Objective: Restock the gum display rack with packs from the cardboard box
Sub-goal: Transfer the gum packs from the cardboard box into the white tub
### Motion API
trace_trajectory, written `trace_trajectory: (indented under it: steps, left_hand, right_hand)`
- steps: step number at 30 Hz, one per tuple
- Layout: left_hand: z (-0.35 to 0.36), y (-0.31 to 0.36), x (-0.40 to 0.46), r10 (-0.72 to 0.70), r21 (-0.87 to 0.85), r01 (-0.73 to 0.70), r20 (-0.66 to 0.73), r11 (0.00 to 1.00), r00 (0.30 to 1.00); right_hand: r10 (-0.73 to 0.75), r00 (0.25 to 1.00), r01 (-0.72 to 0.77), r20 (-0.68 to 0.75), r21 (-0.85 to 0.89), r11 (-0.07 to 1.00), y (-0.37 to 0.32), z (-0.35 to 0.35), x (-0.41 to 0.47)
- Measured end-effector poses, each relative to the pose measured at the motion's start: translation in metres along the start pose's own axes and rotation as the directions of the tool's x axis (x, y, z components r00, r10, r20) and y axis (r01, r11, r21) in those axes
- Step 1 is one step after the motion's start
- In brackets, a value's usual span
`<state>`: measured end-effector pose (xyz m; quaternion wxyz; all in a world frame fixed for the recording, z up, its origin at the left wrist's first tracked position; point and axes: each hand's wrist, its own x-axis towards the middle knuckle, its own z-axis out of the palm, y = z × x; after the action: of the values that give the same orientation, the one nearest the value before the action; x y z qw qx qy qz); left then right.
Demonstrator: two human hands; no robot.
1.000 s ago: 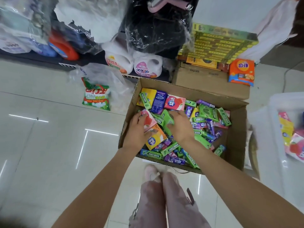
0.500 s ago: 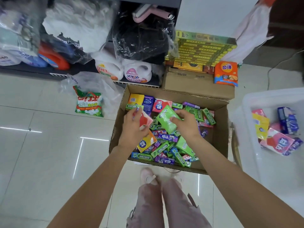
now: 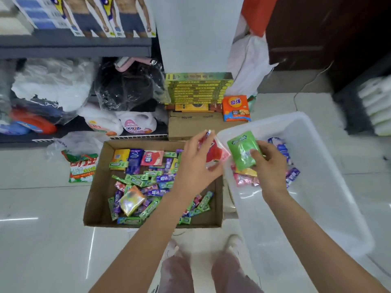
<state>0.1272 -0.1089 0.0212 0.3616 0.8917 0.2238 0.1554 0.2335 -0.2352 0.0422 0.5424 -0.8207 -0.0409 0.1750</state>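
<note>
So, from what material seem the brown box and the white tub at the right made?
The brown open-topped box looks like matte corrugated cardboard, with creased flaps. The white rectangular tub seems to be translucent, slightly glossy plastic: its walls let light through.

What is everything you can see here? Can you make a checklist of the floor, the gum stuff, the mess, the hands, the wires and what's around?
Surface: glossy pale tiled floor.
Job's things: open cardboard box on the floor, full of loose gum packs; white plastic bin beside it, some packs inside.
Clutter: green-and-red bag lying left of the box.
Grippers: left hand holds a red pouch; right hand holds a green pouch over the bin.
Cables: thin wire on the floor, far right.
Surroundings: shelf with detergent jugs, stacked yellow-green boxes, orange packet.
</note>
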Motion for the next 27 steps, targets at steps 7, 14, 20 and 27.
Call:
trace_trajectory:
  steps: [7, 14, 20, 27]
  left_hand:
    - [0.103, 0.075, 0.028, -0.079, 0.243, 0.017, 0.246, 0.970, 0.966]
    - [0.149, 0.067, 0.037, -0.347, 0.566, 0.103, 0.344, 0.818, 0.872]
    - [0.150, 0.069, 0.032, -0.336, 0.522, 0.129, 0.325, 0.843, 0.884]
    - [0.108, 0.091, 0.010, -0.249, 0.094, 0.240, 0.102, 0.966, 0.963]
  right_hand:
    - [0.099, 0.994, -0.095, 0.054, -0.083, 0.992, 0.060, -0.086, 0.061]
    - [0.070, 0.967, 0.020, 0.246, -0.346, 0.938, 0.082, -0.102, 0.090]
    - [-0.007, 0.923, 0.244, 0.386, -0.569, 0.785, 0.089, -0.104, 0.084]
    - [-0.130, 0.892, 0.353, 0.432, -0.488, 0.799, 0.061, -0.088, 0.066]
